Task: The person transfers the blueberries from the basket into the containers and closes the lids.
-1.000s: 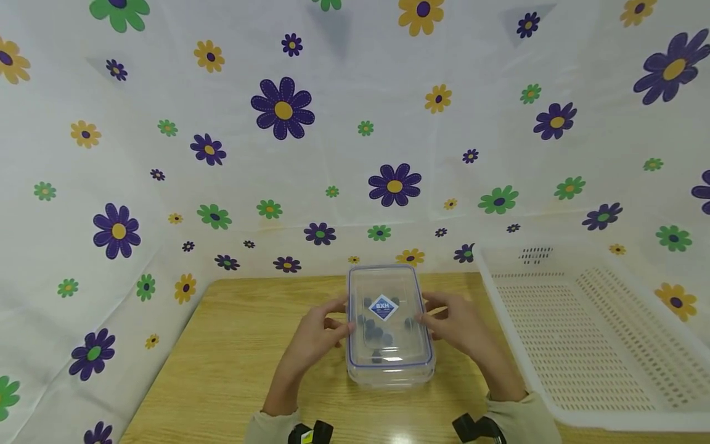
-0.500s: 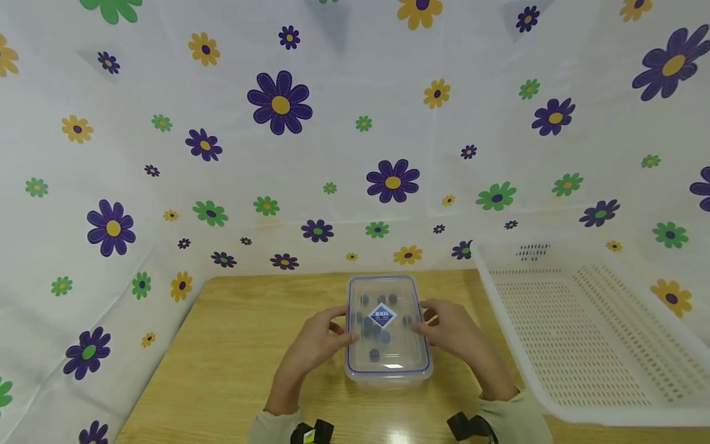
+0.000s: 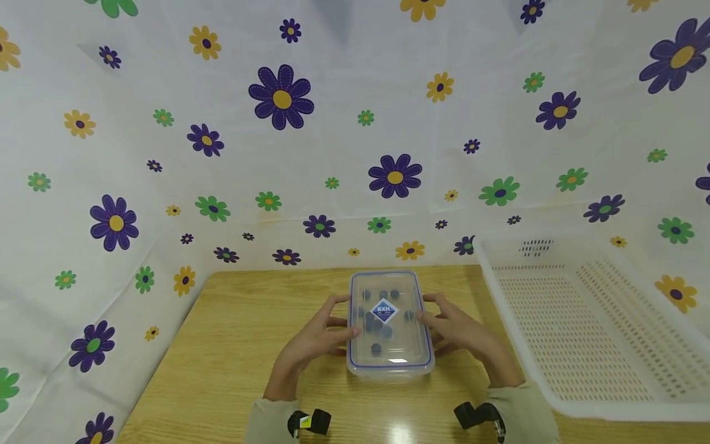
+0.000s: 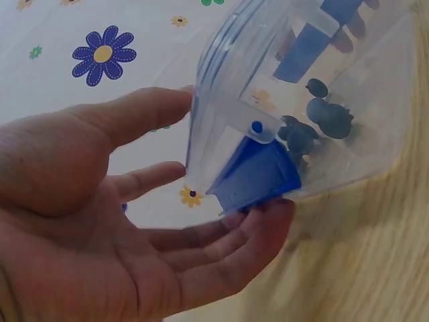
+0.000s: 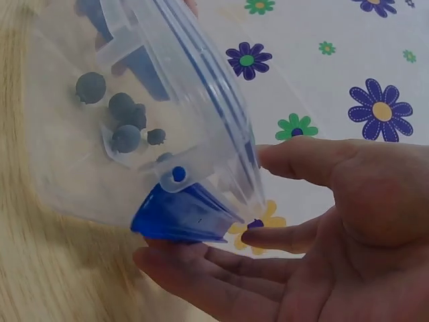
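Note:
A clear plastic food container [image 3: 402,345] with a blue-edged lid and a diamond-shaped BXH label [image 3: 383,311] sits on the wooden table in front of me. Several blueberries [image 5: 90,87] lie loose inside. From the left, my left hand [image 3: 316,336] grips it, thumb on the lid's edge. In the left wrist view its other fingers bend beneath a blue latch [image 4: 258,178]. Opposite, my right hand [image 3: 463,327] grips the right side the same way, thumb at the lid rim and fingertips under another blue latch [image 5: 181,211]. The container's underside is hidden.
A white perforated plastic basket [image 3: 554,404] stands to the right of the container. Behind the wooden table [image 3: 238,327] hangs a white cloth [image 3: 333,148] printed with purple, yellow and green flowers, which also runs along the left side.
The container's near end has come down and it lies flatter. The blueberries inside have shifted and spread. My left thumb reaches slightly further over the lid; both hands stay at its sides.

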`<state>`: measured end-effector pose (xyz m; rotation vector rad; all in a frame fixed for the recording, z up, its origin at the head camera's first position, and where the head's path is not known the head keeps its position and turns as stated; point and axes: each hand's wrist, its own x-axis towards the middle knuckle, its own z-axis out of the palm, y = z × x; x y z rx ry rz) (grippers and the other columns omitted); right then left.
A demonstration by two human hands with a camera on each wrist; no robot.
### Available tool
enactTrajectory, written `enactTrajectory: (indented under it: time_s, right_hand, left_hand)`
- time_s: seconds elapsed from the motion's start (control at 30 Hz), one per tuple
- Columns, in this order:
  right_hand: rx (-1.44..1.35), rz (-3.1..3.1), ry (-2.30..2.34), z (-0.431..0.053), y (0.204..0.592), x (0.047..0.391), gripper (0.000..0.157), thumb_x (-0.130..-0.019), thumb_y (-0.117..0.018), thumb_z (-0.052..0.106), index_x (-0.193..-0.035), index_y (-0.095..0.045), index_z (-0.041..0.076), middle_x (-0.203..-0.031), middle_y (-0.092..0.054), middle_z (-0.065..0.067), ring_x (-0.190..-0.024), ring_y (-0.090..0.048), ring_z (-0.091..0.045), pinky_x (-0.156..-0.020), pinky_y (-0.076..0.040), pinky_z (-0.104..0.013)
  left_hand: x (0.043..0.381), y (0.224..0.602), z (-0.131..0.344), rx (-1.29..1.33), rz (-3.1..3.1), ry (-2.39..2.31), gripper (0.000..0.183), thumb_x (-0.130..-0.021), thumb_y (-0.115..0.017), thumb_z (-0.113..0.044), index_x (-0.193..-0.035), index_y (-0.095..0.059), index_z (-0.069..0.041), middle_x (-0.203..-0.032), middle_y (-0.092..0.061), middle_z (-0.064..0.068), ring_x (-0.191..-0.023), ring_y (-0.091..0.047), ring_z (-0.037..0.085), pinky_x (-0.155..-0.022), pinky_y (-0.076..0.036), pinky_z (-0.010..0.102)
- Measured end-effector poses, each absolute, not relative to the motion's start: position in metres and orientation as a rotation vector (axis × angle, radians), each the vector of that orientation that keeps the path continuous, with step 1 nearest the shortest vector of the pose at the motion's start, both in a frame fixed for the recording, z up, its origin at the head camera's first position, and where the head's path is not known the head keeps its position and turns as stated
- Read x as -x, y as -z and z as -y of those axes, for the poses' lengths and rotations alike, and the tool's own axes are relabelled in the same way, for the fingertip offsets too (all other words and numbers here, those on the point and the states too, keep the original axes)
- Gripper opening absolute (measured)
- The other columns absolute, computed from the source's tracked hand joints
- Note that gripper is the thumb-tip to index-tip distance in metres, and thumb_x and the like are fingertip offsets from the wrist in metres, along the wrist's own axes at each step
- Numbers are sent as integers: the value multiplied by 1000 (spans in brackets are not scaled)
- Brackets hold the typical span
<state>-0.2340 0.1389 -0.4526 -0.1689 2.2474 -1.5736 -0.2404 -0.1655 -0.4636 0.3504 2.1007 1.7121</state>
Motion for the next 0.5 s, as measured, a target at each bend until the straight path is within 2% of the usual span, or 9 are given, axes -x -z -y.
enactTrajectory:
  time_s: [0.1,0.27,0.43,0.5]
  right_hand:
    - [143,-2237,1584,-139,454,234,71,-105,-59,29,-158,-22,-2,-110,-68,-27,-84,-73,-37,-69,-62,-51]
    - [64,-2413,1486,-136,448,233,80,-100,-68,31,-156,-25,-7,-112,-62,-27,-79,-71,-29,-64,-62,-45]
    - [54,-2520,1425,-131,439,232,79,-97,-73,25,-152,-30,-12,-115,-60,-28,-78,-71,-28,-64,-62,-43]
    - [53,-2530,1426,-130,437,230,75,-95,-75,22,-149,-36,-14,-114,-61,-27,-78,-72,-28,-64,-62,-42]
  left_hand:
    - [240,464,166,-328,-2156,-1698,70,-98,-72,-20,-157,-35,-18,-131,-51,30,-100,-68,35,-74,-62,49]
    - [237,458,160,-300,-2298,-1668,75,-93,-78,-15,-156,-38,-10,-123,-54,25,-89,-69,30,-67,-63,44]
    - [234,450,155,-222,-2376,-1639,91,-88,-82,-11,-160,-27,-1,-120,-58,26,-82,-71,26,-66,-63,40]
    - [234,448,154,-215,-2404,-1603,84,-90,-81,-12,-156,-32,4,-118,-60,25,-81,-71,25,-67,-63,39]
